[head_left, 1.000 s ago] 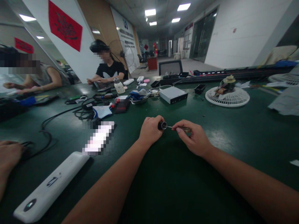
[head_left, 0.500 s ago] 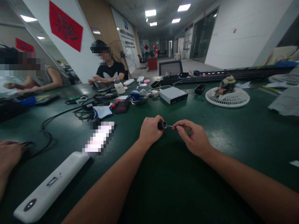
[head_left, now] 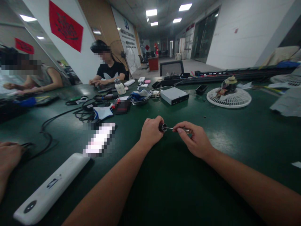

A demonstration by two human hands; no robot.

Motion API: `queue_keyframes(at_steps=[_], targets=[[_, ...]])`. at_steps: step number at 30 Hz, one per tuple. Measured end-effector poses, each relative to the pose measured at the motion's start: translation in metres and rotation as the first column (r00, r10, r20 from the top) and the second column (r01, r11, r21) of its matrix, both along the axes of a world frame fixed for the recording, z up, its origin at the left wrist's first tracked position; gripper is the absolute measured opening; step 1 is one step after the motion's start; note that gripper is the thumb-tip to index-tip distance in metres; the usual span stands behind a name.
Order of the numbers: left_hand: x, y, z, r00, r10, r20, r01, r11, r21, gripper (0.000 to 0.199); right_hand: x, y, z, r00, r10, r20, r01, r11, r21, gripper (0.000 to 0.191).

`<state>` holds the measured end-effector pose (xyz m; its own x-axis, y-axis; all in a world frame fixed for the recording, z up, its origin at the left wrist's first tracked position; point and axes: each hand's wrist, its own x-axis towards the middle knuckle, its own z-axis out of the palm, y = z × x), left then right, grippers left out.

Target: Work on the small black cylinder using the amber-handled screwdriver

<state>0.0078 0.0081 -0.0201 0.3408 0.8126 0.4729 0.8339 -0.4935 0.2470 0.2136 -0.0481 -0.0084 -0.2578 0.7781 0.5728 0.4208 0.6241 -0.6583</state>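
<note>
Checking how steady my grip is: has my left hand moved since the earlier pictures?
No, your left hand sits in the same spot below the silver metal box, with no clear shift in any direction.

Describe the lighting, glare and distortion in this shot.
Head view: ceiling panel lights leave a glare patch on the green bench top; wide-angle distortion tilts the walls and stretches the forearms; the thin metal rod held by the right hand shows little sharp detail.

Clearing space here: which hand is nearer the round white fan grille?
Right. The right hand is below and left of the grille; the left hand is farther left.
</note>
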Motion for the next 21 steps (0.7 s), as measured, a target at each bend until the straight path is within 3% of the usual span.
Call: queue_keyframes(at_steps=[4,11,17,21], targets=[[0.0001,0.0002,0.0006,1.000,0.000,-0.004,0.000,1.000,0.006,0.020,0.0002,-0.0008,0.0003,0.999,0.029,0.012,-0.029,1.000,-0.008,0.016],[0.0007,-0.0002,0.0009,1.000,-0.021,0.008,0.021,1.000,0.006,0.018,0.0017,0.0015,-0.0021,0.997,-0.069,-0.021,0.069,0.998,0.009,0.017],[0.0003,0.0003,0.0014,0.999,-0.044,0.007,0.044,0.999,0.003,0.018,0.0004,-0.0007,0.0006,0.999,0.044,0.006,-0.044,0.999,-0.007,0.016],[0.0004,0.0009,0.0008,0.999,-0.045,-0.002,0.045,0.999,0.010,0.020,0.0006,-0.0007,0.0009,1.000,0.009,0.024,-0.009,1.000,-0.019,0.016]])
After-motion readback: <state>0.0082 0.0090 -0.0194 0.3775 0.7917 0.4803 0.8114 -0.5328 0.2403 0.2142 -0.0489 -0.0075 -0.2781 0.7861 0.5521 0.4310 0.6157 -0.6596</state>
